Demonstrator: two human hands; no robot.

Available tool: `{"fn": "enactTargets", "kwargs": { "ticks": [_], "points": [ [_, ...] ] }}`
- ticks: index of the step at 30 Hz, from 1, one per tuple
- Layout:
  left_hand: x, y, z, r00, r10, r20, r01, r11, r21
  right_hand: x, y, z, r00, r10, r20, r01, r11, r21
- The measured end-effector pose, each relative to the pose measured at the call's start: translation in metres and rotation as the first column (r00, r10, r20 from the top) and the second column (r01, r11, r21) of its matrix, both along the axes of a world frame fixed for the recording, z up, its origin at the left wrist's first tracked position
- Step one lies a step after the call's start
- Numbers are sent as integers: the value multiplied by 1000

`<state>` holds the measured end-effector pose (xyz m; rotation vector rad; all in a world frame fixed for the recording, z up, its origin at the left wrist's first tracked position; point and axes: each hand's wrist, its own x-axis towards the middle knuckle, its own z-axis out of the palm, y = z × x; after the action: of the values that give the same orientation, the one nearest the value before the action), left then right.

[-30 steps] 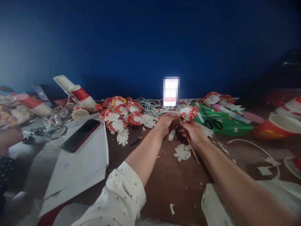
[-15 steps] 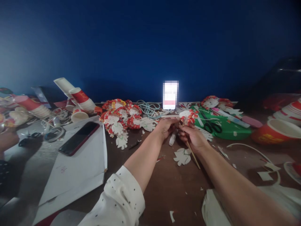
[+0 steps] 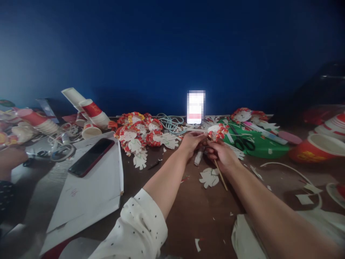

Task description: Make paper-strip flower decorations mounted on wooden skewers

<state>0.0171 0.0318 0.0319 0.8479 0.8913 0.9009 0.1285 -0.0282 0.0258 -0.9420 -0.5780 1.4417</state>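
Observation:
Both hands meet over the middle of the brown table. My left hand [image 3: 192, 143] is closed, its thumb and forefinger pinched at the near left edge of a white paper cutout figure with a red-and-orange frill [image 3: 217, 132]. Closed just below that figure, my right hand [image 3: 221, 153] has a thin wooden stick [image 3: 221, 177] sticking out downward from its fingers. The fingertips partly hide each other. Under the hands lies a small whitish tube [image 3: 198, 157]. Nearer to me is a white hand-like paper cutout [image 3: 209, 178], flat on the table.
Several frilled paper figures [image 3: 132, 135] are heaped left of my hands. A lit phone [image 3: 196, 108] stands against the blue wall. Black-handled scissors [image 3: 244, 144] rest on a green sheet [image 3: 269, 151]. A dark phone [image 3: 91, 157] lies on a white box [image 3: 107, 187]. Another person's hand [image 3: 12, 160] is far left.
My hands stay together at nearly the same spot. The stick's lower end has shifted slightly up and left. At far left the other person's hand has moved slightly right.

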Motion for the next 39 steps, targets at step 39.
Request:
{"fn": "enactTargets", "kwargs": {
  "ticks": [39],
  "points": [
    [-6,7,3,968,238,81,-217,953,-213,-7,-1,10,995,-59,-78,43,980,-192]
  ]
}}
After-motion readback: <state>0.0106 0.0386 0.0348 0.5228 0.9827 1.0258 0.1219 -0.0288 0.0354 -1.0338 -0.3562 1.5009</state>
